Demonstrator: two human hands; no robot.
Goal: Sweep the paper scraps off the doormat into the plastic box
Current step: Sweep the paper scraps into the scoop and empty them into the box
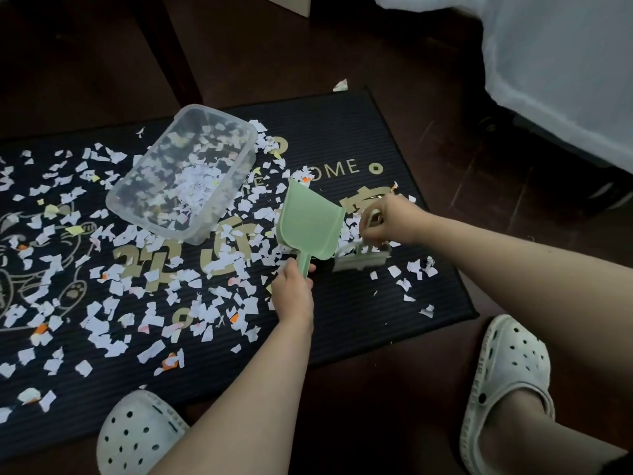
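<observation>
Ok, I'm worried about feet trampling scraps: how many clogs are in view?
2. Left clog: bottom left, toe over the doormat's near edge. Right clog: lower right, on the floor beside the mat.

Around the dustpan (308, 224), passage at 10 o'clock is blocked by the plastic box (181, 173), and at 4 o'clock by the brush (359, 261) close beside it. Bare doormat (359, 303) is left at 5 o'clock and at 1 o'clock. From 7 to 9 o'clock the mat is strewn with flat paper scraps (102, 330).
</observation>
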